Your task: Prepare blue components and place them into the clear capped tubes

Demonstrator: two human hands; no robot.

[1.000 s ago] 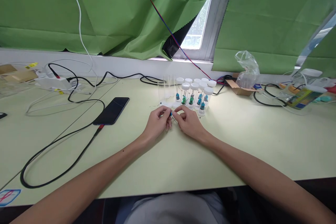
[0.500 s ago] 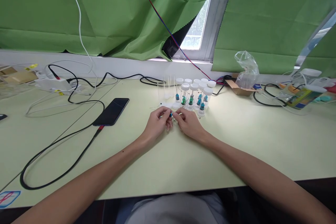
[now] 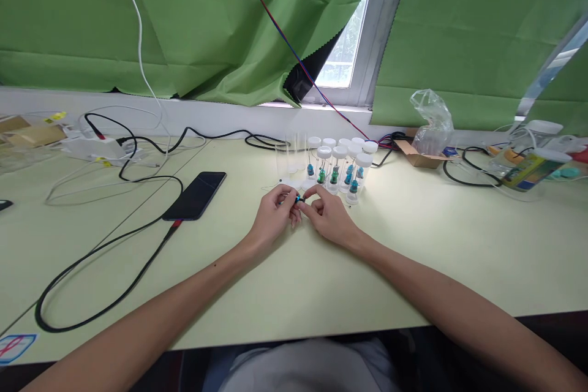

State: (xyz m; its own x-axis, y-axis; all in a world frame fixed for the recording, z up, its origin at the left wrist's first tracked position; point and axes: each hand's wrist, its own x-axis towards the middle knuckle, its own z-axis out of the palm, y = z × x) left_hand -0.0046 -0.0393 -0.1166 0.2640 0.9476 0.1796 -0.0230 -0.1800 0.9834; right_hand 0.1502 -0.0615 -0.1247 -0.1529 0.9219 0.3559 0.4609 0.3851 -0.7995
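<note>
Piece (image 3: 299, 199) of blue and black, small, between both hands and just in front of the capped tubes (image 3: 339, 162); cannot tell whether raised off the counter (image 3: 321, 294) or resting on it. Clamped at the blue end by the fingers of the left hand (image 3: 272, 214), thumb against forefinger, most likely to keep it steady. Met at the dark end by the fingers of the right hand (image 3: 334, 214), thumb and forefinger close together; too small to tell a pinch from a mere touch. Probably held from opposite sides so as to let one end be worked against the other.

Just beyond the hands, the capped tubes upright in a tight group, with blue and green figures (image 3: 354, 186) inside; likely gathered there for easy reach and to keep small things from straying. To their left, clear tubes (image 3: 283, 162) without visible caps, also upright, perhaps kept apart as a separate lot. Well off to the left, a phone (image 3: 195, 196) lying flat, black cable (image 3: 171, 231) plugged into its near end, presumably there to charge. Back on the right, a cardboard box (image 3: 420, 159) with a plastic bag (image 3: 432, 119) in it, perhaps pushed aside to spare working room.
</note>
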